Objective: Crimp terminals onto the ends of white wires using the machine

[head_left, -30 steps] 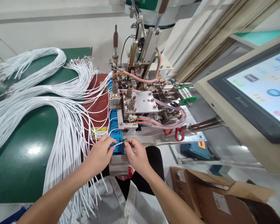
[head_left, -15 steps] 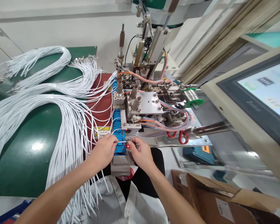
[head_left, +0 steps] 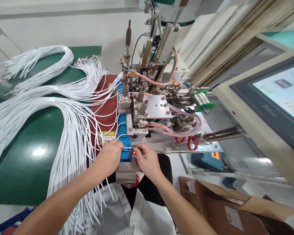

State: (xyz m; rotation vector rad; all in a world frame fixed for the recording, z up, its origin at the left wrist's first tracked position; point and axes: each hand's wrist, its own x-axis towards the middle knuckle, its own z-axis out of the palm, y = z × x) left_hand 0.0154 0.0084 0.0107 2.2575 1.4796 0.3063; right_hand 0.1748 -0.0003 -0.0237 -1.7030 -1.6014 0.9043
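A thin white cable (head_left: 127,148) stretches between my two hands, across the blue fixture blocks (head_left: 125,156) along the machine's left edge. My left hand (head_left: 111,156) is closed in a pinch on the cable. At the cable's end, my right hand (head_left: 147,160) has thumb and forefinger pinched together; a small metal-looking part shows there, too small to name. A red light glows at that thumb. Farther up the blue blocks, other white cables are seated, running left to a large bundle of white cables (head_left: 66,140).
The metal machine (head_left: 153,107) with hoses stands beyond my hands. A green-flanged wire spool (head_left: 202,101) sits at its right. The touchscreen panel (head_left: 267,94) juts in from the right. An open cardboard box (head_left: 193,195) stands lower right. Green table (head_left: 22,176) at left.
The view has shifted very slightly. Both hands keep their pinch at the same place on the blue blocks, with no clear movement of the cable.
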